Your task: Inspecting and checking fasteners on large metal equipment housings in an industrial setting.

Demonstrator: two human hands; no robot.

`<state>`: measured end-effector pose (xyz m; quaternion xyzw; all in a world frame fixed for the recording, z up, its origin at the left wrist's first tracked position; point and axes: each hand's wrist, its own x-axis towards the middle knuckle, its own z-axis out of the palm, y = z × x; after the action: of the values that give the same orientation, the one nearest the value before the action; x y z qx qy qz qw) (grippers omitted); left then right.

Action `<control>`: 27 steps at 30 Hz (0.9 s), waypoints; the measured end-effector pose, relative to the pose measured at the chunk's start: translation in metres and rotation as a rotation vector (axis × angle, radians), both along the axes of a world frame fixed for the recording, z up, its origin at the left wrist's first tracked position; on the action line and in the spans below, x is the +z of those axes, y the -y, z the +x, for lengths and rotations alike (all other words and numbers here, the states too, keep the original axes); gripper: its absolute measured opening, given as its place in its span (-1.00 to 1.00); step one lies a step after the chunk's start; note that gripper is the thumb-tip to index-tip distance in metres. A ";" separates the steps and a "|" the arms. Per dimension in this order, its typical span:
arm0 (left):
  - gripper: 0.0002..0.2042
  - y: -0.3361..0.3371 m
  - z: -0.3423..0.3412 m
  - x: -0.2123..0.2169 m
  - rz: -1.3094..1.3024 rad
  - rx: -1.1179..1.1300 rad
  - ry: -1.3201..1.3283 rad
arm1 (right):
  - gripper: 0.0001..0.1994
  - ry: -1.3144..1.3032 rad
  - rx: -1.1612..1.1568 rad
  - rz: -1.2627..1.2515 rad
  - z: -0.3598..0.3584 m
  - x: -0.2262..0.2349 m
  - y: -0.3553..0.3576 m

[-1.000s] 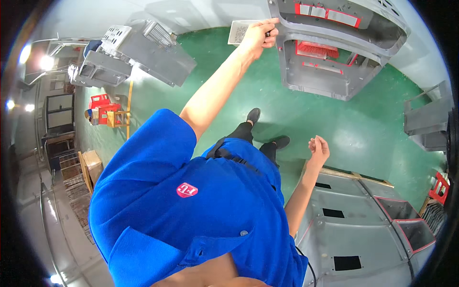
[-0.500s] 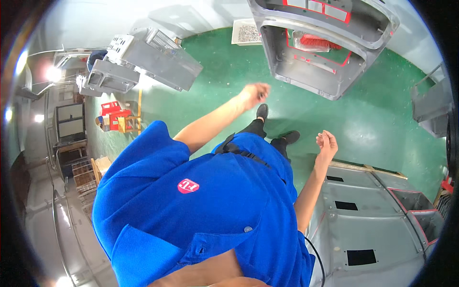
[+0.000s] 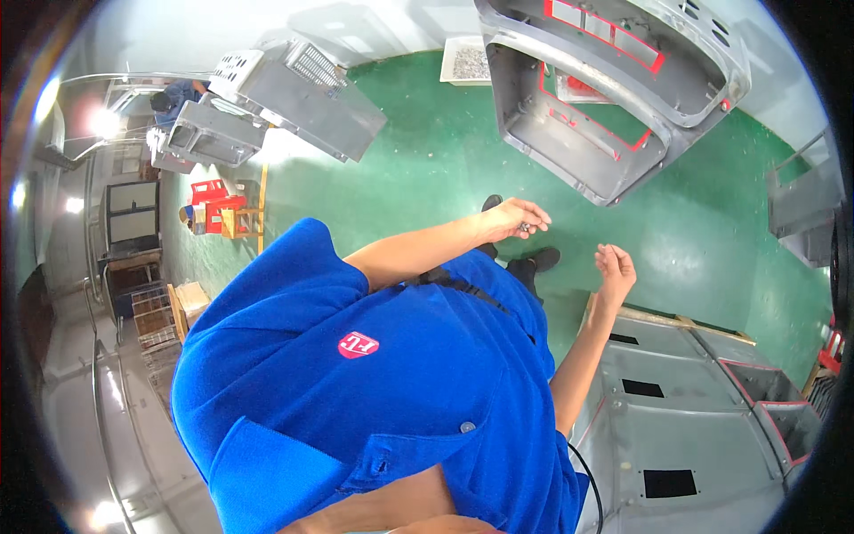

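In front of my body, my left hand (image 3: 519, 220) is closed around a small dark, shiny object (image 3: 525, 228), too small to name. My right hand (image 3: 614, 269) hangs in the air to the right, its fingers bent together; whatever they hold, if anything, is hidden. Neither hand touches the large grey housing (image 3: 594, 182) standing ahead on the right, which has red-edged openings. Nearest my right forearm is a grey metal panel (image 3: 703, 423) with black rectangles, at the lower right.
Grey metal casings (image 3: 329, 107) stand at the far left, with a person (image 3: 182, 93) behind them. Red stools (image 3: 210, 206) and a small wooden stool (image 3: 238, 222) are nearby. A white tray (image 3: 466, 62) lies by the wall. Another grey casing (image 3: 805, 205) stands at the far right. Green floor (image 3: 427, 169) lies between.
My left hand has moved right and slightly down, closer to my right hand. The right hand has shifted only slightly. The large grey housing appears nearer in view.
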<state>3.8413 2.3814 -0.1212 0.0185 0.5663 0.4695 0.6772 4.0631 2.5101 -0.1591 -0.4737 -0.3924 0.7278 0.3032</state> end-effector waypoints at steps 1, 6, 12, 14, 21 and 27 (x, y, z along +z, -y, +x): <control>-0.84 0.003 -0.004 -0.003 -0.008 0.014 -0.010 | -0.89 0.002 0.002 0.003 -0.002 -0.001 -0.001; -0.83 0.019 -0.005 -0.011 0.026 0.130 0.113 | -0.90 0.012 0.011 -0.008 -0.012 0.009 0.005; -0.83 0.013 0.015 -0.014 0.147 0.060 0.216 | -0.87 -0.006 0.079 0.139 -0.026 0.017 0.024; -0.82 0.016 0.031 -0.009 0.151 0.048 0.210 | -0.84 0.052 0.153 0.196 -0.025 0.036 0.038; -0.81 0.000 0.045 0.006 0.132 0.055 0.342 | -0.88 0.101 0.227 0.548 -0.034 0.061 0.053; -0.81 -0.009 0.047 0.010 0.183 0.003 0.399 | -0.89 0.223 0.183 0.841 -0.025 0.084 0.053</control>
<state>3.8884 2.3908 -0.1113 -0.0143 0.3762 0.5145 0.7704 4.0383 2.4571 -0.0750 -0.3481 -0.7251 0.4730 0.3597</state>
